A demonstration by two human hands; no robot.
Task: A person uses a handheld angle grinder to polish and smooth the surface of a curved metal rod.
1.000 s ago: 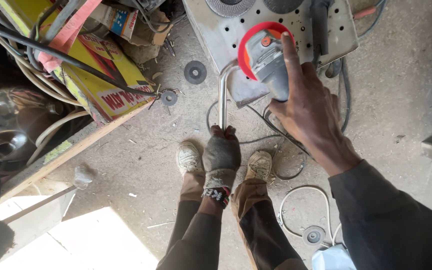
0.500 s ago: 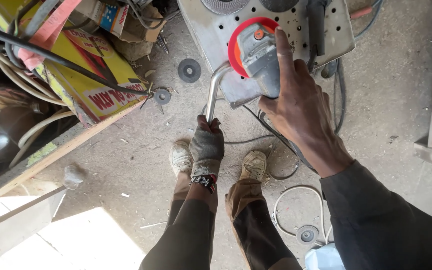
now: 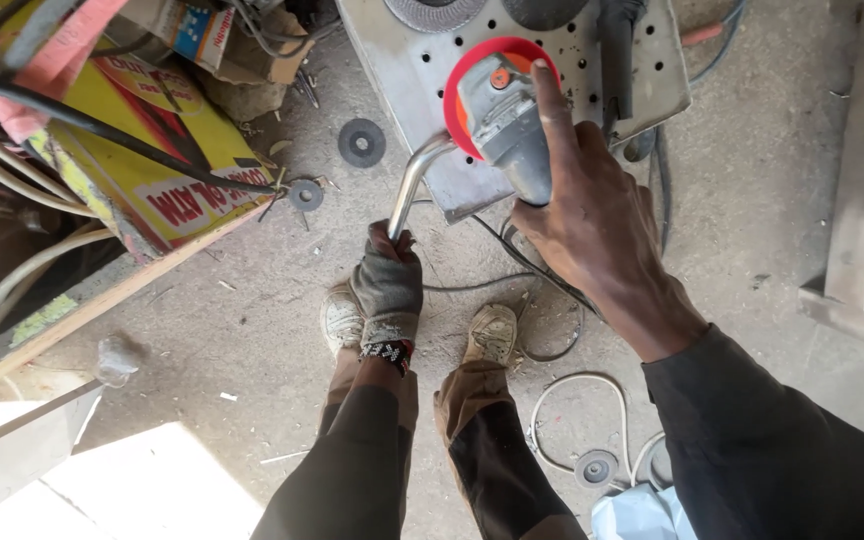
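While the gloved left hand [image 3: 387, 285] was closed around the bent metal tube [image 3: 414, 180], the bare right hand [image 3: 587, 215] gripped the angle grinder [image 3: 502, 115] at the tube's upper end, over the perforated plate [image 3: 422, 70]; a steady, braced tube and light pressure seemed wise.

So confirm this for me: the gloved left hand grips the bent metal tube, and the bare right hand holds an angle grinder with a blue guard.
Not quite: the guard is red, not blue, as the head view shows. The rest stands: the gloved left hand grips the bent metal tube, and the bare right hand holds the angle grinder.
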